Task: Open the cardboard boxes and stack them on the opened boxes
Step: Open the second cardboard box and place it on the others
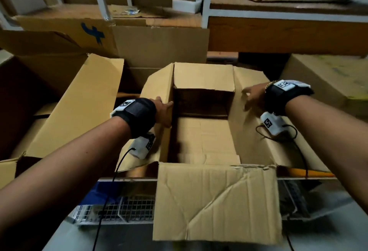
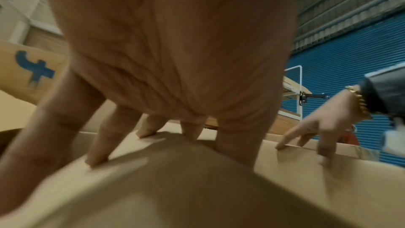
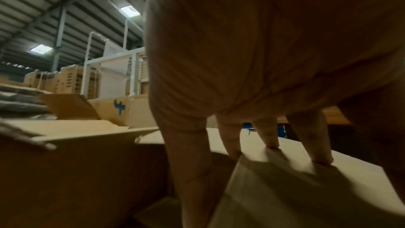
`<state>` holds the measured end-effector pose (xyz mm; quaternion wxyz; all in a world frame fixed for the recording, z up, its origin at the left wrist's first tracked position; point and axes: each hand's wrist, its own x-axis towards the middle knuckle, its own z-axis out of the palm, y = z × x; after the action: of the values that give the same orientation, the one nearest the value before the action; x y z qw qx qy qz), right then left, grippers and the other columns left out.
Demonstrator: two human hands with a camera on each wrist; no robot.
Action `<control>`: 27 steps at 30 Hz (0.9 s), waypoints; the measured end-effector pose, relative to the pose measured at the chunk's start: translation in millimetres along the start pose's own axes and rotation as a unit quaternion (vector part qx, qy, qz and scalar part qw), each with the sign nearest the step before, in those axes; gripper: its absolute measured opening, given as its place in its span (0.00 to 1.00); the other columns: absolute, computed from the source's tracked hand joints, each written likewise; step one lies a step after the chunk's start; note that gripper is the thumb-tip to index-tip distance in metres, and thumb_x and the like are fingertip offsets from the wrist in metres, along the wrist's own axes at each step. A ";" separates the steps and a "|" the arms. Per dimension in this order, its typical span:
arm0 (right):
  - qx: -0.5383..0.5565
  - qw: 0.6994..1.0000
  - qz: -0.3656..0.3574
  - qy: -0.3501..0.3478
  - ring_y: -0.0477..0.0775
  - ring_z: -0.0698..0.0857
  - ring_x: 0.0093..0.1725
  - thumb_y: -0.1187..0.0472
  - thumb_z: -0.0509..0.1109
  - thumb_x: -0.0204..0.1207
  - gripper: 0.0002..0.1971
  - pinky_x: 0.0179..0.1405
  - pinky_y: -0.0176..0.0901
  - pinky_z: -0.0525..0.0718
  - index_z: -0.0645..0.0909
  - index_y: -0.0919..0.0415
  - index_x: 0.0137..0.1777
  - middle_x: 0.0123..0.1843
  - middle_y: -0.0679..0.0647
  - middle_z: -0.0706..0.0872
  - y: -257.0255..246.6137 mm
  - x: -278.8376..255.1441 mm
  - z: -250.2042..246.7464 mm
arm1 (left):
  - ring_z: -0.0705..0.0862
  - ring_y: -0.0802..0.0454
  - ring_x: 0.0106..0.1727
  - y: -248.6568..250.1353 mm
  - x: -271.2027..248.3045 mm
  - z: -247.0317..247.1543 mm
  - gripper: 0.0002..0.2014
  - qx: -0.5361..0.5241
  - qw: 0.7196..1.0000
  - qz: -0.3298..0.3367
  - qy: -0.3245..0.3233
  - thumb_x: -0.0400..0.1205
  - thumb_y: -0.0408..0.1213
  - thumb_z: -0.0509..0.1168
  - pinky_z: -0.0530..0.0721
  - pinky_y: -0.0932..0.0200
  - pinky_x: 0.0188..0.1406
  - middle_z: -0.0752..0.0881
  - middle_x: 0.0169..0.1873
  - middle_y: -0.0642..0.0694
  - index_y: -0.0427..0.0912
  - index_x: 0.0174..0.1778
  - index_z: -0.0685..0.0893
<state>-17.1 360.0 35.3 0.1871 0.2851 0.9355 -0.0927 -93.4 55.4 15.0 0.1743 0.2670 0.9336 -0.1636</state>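
Observation:
An open cardboard box (image 1: 203, 137) stands in front of me, its four flaps folded outward and its inside empty. My left hand (image 1: 162, 111) presses on the left flap (image 1: 157, 83) with straight fingers (image 2: 96, 145) spread on the cardboard. On the right flap (image 1: 253, 131) rests my right hand (image 1: 253, 97), its spread fingertips (image 3: 271, 138) touching the flap; this hand (image 2: 322, 127) also shows in the left wrist view. The near flap (image 1: 217, 203) hangs down toward me, creased. The far flap (image 1: 203, 75) tilts back.
A larger open box (image 1: 79, 107) stands close on the left. Behind it is a box with a blue mark (image 1: 93, 31). Another box (image 1: 326, 75) sits at the right. White-framed shelves (image 1: 278, 9) run along the back, and a wire cage (image 1: 129, 209) lies below.

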 end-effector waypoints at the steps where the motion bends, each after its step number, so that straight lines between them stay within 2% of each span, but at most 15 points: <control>1: -0.011 1.000 -0.001 -0.008 0.65 0.77 0.73 0.63 0.78 0.74 0.42 0.49 0.43 0.80 0.61 0.57 0.85 0.80 0.60 0.71 3.5 -10.4 6.9 | 0.70 0.32 0.76 1.6 -4.1 3.5 0.45 -0.003 1.000 0.000 -0.003 0.78 0.57 0.67 0.75 0.45 0.70 0.57 0.81 0.35 0.56 0.86 0.48; 4: -0.110 0.993 -0.013 0.034 0.64 0.77 0.73 0.50 0.81 0.66 0.47 0.57 0.46 0.80 0.62 0.46 0.85 0.80 0.56 0.71 12.0 -26.8 21.6 | 0.71 0.37 0.75 3.4 -15.3 9.8 0.43 -0.014 1.000 0.006 -0.003 0.80 0.52 0.67 0.75 0.49 0.69 0.63 0.80 0.36 0.54 0.86 0.49; 6: -0.142 0.989 -0.024 0.041 0.63 0.79 0.71 0.48 0.80 0.66 0.46 0.60 0.48 0.81 0.63 0.45 0.84 0.79 0.55 0.72 14.0 -38.9 28.7 | 0.73 0.40 0.75 6.4 -26.0 13.7 0.42 -0.023 1.000 0.006 -0.004 0.80 0.47 0.68 0.77 0.53 0.64 0.65 0.80 0.37 0.53 0.87 0.51; 10: -0.104 0.994 -0.033 0.026 0.58 0.85 0.58 0.56 0.80 0.67 0.38 0.47 0.41 0.81 0.72 0.51 0.79 0.74 0.57 0.79 15.6 -54.7 37.0 | 0.77 0.43 0.72 13.5 -48.8 16.8 0.41 -0.024 0.999 0.000 -0.033 0.79 0.45 0.72 0.79 0.53 0.65 0.74 0.75 0.41 0.52 0.86 0.58; 13: -0.149 0.987 -0.022 0.057 0.64 0.80 0.66 0.48 0.78 0.70 0.33 0.53 0.50 0.81 0.76 0.54 0.75 0.72 0.58 0.76 5.7 -62.5 39.8 | 0.79 0.45 0.70 17.9 -56.5 16.1 0.37 0.000 0.998 0.000 -0.062 0.77 0.47 0.74 0.80 0.55 0.63 0.78 0.72 0.42 0.46 0.81 0.69; 15: -0.169 0.982 -0.037 0.077 0.66 0.73 0.73 0.42 0.75 0.72 0.35 0.60 0.55 0.78 0.74 0.55 0.77 0.74 0.60 0.72 -7.4 -64.0 40.4 | 0.79 0.44 0.70 17.1 -58.2 15.2 0.36 0.013 0.998 -0.001 -0.067 0.77 0.44 0.75 0.82 0.59 0.55 0.78 0.72 0.42 0.44 0.81 0.69; 17: -0.174 0.979 -0.064 0.080 0.65 0.72 0.74 0.41 0.73 0.73 0.33 0.59 0.54 0.76 0.74 0.54 0.76 0.75 0.60 0.73 -21.1 -60.4 39.7 | 0.78 0.43 0.71 13.1 -57.9 14.4 0.34 0.028 0.998 0.018 -0.056 0.77 0.38 0.75 0.78 0.66 0.42 0.77 0.73 0.40 0.42 0.79 0.71; 18: -0.168 0.981 -0.075 0.068 0.64 0.74 0.73 0.41 0.73 0.74 0.32 0.56 0.50 0.75 0.75 0.55 0.75 0.75 0.59 0.75 -30.3 -56.4 38.2 | 0.77 0.42 0.72 11.9 -59.2 11.0 0.33 0.032 0.998 0.029 -0.044 0.77 0.37 0.75 0.76 0.66 0.39 0.77 0.73 0.39 0.41 0.78 0.73; 21: -0.116 0.988 -0.101 0.015 0.59 0.81 0.65 0.41 0.74 0.73 0.30 0.53 0.44 0.75 0.78 0.56 0.70 0.71 0.57 0.82 -54.9 -40.8 36.7 | 0.75 0.43 0.71 9.4 -42.8 7.2 0.33 0.036 0.999 0.011 0.000 0.78 0.53 0.71 0.76 0.61 0.55 0.71 0.73 0.40 0.46 0.79 0.73; 22: -0.092 0.990 -0.107 0.005 0.59 0.81 0.64 0.41 0.74 0.72 0.29 0.54 0.44 0.75 0.79 0.56 0.69 0.70 0.56 0.82 -64.5 -34.2 36.2 | 0.74 0.44 0.70 8.3 -38.0 3.1 0.33 0.028 0.999 0.019 0.008 0.79 0.55 0.69 0.75 0.68 0.55 0.69 0.73 0.41 0.47 0.79 0.72; 23: -0.072 0.991 -0.111 -0.003 0.59 0.81 0.65 0.42 0.74 0.73 0.29 0.57 0.44 0.76 0.79 0.56 0.70 0.71 0.56 0.82 -74.8 -22.0 38.1 | 0.74 0.46 0.69 6.3 -32.8 -2.0 0.32 0.029 0.999 0.023 0.005 0.81 0.55 0.66 0.69 0.82 0.46 0.69 0.74 0.42 0.47 0.79 0.71; 24: -0.058 0.992 -0.111 -0.011 0.59 0.79 0.69 0.43 0.73 0.75 0.31 0.61 0.45 0.75 0.77 0.58 0.73 0.74 0.57 0.80 -82.2 -13.5 43.0 | 0.73 0.48 0.68 5.2 -24.1 -4.6 0.29 0.025 0.999 0.037 0.012 0.83 0.54 0.64 0.65 0.88 0.35 0.70 0.75 0.43 0.46 0.79 0.71; 25: -0.041 0.993 -0.106 -0.024 0.60 0.76 0.75 0.44 0.72 0.77 0.34 0.67 0.45 0.74 0.72 0.60 0.78 0.78 0.58 0.76 -89.3 -3.2 52.7 | 0.72 0.50 0.69 4.6 -19.8 -8.6 0.28 0.013 0.998 0.054 0.019 0.84 0.53 0.62 0.63 0.90 0.33 0.71 0.75 0.43 0.45 0.79 0.72; 26: -0.020 0.994 -0.097 -0.040 0.61 0.70 0.79 0.44 0.72 0.78 0.39 0.73 0.46 0.70 0.64 0.60 0.84 0.83 0.59 0.69 -96.8 7.8 64.0 | 0.70 0.50 0.72 0.8 -11.2 -11.0 0.28 0.014 0.997 0.070 0.024 0.85 0.53 0.61 0.64 0.91 0.39 0.72 0.76 0.43 0.44 0.79 0.72; 27: 0.002 0.995 -0.082 -0.050 0.62 0.65 0.83 0.43 0.71 0.78 0.43 0.77 0.48 0.66 0.55 0.59 0.87 0.86 0.60 0.62 -100.6 16.7 75.6 | 0.69 0.48 0.76 0.7 -9.0 -14.5 0.29 0.023 0.998 0.064 0.013 0.85 0.54 0.61 0.68 0.83 0.54 0.72 0.76 0.43 0.43 0.78 0.72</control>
<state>-64.6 264.7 -33.8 0.2246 0.2032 0.9449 -0.1239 -89.2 57.7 31.4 0.1661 0.3324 0.9127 -0.1700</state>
